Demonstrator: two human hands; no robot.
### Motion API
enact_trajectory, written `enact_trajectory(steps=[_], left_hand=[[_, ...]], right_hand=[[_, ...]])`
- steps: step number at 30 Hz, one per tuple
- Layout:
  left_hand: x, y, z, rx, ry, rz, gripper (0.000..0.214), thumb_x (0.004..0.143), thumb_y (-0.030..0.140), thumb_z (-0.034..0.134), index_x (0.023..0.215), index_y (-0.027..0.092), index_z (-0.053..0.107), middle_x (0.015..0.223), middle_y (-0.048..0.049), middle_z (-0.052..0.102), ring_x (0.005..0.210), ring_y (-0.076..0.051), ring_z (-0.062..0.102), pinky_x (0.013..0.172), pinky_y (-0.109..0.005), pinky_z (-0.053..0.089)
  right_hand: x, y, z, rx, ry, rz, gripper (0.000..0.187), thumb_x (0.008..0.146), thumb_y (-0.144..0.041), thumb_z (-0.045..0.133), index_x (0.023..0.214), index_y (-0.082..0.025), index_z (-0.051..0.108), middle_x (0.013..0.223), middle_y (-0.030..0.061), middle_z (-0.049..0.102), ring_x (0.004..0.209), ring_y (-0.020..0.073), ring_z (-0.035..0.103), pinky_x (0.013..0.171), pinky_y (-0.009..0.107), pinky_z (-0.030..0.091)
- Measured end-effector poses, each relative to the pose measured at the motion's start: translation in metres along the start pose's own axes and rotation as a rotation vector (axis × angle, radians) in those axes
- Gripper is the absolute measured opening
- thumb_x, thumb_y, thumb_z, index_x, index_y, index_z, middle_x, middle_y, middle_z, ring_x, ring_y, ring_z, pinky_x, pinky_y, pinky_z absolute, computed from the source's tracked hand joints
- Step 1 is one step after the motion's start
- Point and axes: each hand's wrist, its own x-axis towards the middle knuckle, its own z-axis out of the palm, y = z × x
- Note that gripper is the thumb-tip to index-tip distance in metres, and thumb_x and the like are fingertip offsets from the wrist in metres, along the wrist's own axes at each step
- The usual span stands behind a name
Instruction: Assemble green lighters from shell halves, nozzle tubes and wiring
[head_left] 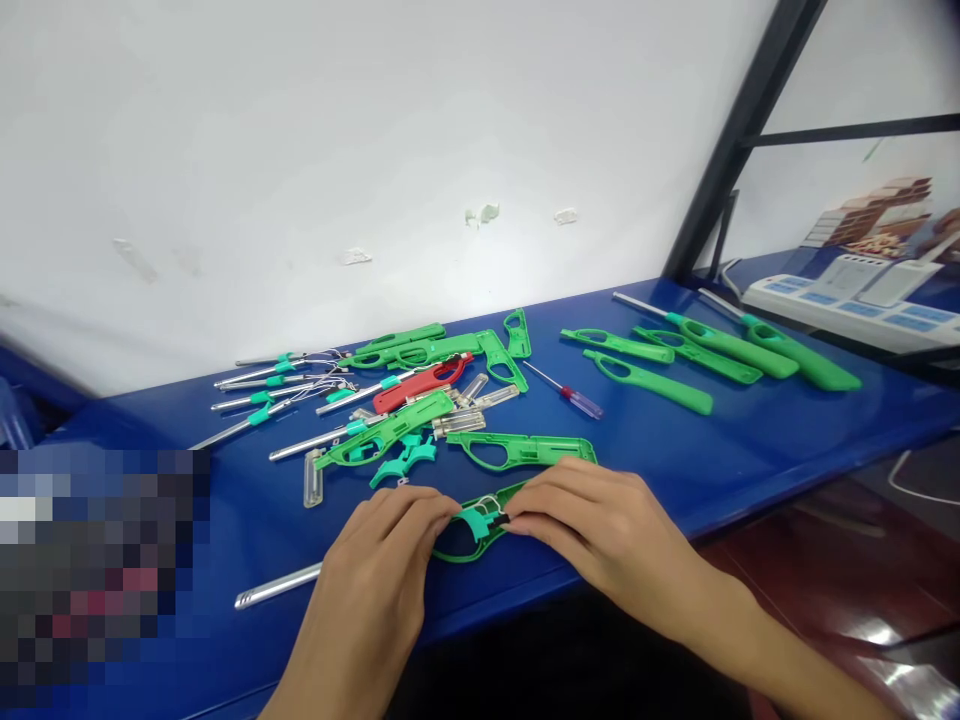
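Note:
A half-built gas lighter lies at the table's front edge, its green half shell (pixel 459 557) open side up. My left hand (pixel 382 560) is closed over the neck of this lighter, and the silver barrel (pixel 277 586) sticks out to the left. A teal trigger (pixel 477 524) sits in the shell's loop, with white wire curled above it. My right hand (pixel 592 515) pinches a small black igniter piece (pixel 500 520) beside the trigger. The fingers hide part of the shell. Just behind lies another green half shell (pixel 517 451).
Several barrels with wires (pixel 274 380), a red lighter shell (pixel 424 388), clear fuel tanks (pixel 469 405) and teal triggers (pixel 405 460) lie behind my hands. A screwdriver (pixel 577 400) and green lighters (pixel 802 358) lie to the right. A dark rack post (pixel 720 150) stands at the right.

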Motion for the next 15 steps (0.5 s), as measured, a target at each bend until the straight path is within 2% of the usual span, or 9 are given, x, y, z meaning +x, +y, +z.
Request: enact_trajectory(steps=[15], left_hand=[[-0.0043, -0.0010, 0.0000, 0.071, 0.008, 0.034, 0.033, 0.105, 0.004, 0.048, 0.118, 0.025, 0.070, 0.110, -0.0042, 0.074, 0.092, -0.019, 0.075, 0.079, -0.034, 0.062]], right_hand=[[0.0007, -0.0012, -0.0020, -0.018, -0.010, -0.011, 0.021, 0.111, -0.029, 0.058, 0.109, -0.020, 0.077, 0.100, 0.0024, 0.083, 0.088, 0.0189, 0.075, 0.082, 0.032, 0.061]])
